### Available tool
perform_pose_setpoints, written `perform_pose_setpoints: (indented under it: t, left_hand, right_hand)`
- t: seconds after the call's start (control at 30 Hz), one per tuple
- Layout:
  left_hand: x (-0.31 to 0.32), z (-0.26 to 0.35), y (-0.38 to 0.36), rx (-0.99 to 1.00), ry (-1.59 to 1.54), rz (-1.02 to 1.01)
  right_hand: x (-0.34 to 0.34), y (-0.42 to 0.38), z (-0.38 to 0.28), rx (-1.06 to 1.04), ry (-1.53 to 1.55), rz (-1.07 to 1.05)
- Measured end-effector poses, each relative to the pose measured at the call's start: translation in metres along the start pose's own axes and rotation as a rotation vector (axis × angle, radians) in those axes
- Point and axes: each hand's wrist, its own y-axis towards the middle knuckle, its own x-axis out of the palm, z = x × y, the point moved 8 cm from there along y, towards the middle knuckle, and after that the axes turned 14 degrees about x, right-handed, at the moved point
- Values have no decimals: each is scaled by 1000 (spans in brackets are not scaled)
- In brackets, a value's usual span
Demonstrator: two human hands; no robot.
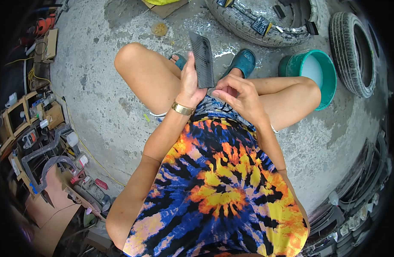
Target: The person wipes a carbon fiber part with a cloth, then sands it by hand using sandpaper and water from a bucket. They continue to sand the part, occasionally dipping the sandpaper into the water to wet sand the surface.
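My left hand (189,84), with a gold band on its wrist, holds a dark grey rectangular panel (201,60) with a fine striped, carbon-fibre-like face. The panel stands upright against the palm, and its lower edge rests near the base of the hand. My right hand (241,95) is just to the right of the panel's lower corner. Its fingers are curled in towards the thumb; whatever they may pinch is too small to make out. Both hands are above my lap, between my bent knees.
A tyre (274,36) lies ahead on the wet concrete floor, with dark blocks on its rim. Another tyre (349,55) is at the right. Beside it stands a green bucket (331,92) of milky liquid. Tools and a wooden rack (17,111) line the left; dark curved parts (355,192) are stacked at lower right.
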Motion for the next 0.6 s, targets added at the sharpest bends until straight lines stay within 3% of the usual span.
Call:
perform_pose_setpoints:
  t: [0.1, 0.17, 0.27, 0.37, 0.6]
  left_hand:
    - [3, 1, -3, 3, 18, 41]
    - [5, 0, -6, -14, 9, 32]
    - [2, -4, -6, -29, 3, 30]
    - [-4, -11, -4, -41, 6, 32]
    - [-12, -26, -6, -113, 10, 36]
  right_hand:
    - [7, 5, 12, 120, -6, -65]
    - [17, 8, 32, 186, 413, -153]
    - [21, 7, 38, 331, 585, -261]
    - [22, 5, 53, 431, 640, -267]
    - [17, 6, 58, 434, 672, -202]
